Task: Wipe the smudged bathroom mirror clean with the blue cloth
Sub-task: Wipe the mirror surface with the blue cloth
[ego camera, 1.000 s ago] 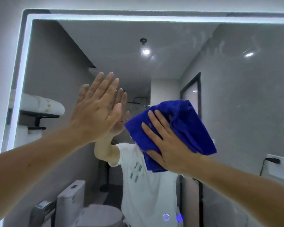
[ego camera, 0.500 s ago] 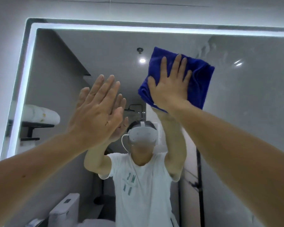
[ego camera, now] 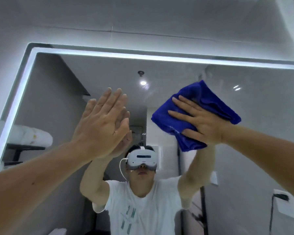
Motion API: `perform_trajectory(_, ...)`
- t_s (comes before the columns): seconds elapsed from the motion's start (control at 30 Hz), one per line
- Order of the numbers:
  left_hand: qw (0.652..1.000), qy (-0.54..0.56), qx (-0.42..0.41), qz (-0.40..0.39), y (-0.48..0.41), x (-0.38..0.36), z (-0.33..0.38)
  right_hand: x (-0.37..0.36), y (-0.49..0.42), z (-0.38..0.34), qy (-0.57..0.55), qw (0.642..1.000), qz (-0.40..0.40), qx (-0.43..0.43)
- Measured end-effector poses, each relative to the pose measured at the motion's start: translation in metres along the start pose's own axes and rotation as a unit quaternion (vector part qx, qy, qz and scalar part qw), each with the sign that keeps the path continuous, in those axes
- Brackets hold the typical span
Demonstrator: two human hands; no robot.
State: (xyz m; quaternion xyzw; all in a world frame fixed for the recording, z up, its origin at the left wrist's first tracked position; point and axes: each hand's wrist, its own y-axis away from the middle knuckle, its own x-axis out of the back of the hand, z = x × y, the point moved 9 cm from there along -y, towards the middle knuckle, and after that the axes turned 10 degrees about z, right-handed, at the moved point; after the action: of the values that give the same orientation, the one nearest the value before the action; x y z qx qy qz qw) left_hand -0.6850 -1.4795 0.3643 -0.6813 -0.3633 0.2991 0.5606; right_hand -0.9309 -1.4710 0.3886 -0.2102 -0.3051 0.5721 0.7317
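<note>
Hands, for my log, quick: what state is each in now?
Left hand: open, flat against the mirror.
Right hand: open, pressing the blue cloth to the mirror.

both arms stretched up and out, left grip [ego camera: 100,126] flat with fingers together, right grip [ego camera: 199,123] flat too, fingers spread wide

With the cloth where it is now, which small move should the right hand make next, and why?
Probably slide the blue cloth up and slightly right. The right hand presses it flat on the mirror, and faint smudges show just above it, near the lit top edge.
</note>
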Motion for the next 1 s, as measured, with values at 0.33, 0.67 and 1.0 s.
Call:
perform_trajectory(0.33,0.999,-0.039,0.036,-0.003,-0.04,0.018,-0.023,0.032,-0.089,0.139,0.047,0.881,0.076,-0.465)
perform_trajectory(0.67,0.999,-0.05,0.014,0.007,-0.06,0.015,-0.005,0.012,-0.144,0.043,0.03,0.993,0.053,-0.099)
perform_trajectory(1.0,0.999,-0.039,0.001,0.022,-0.073,0.005,0.007,0.013,-0.043,0.053,-0.002,0.997,-0.026,0.072)
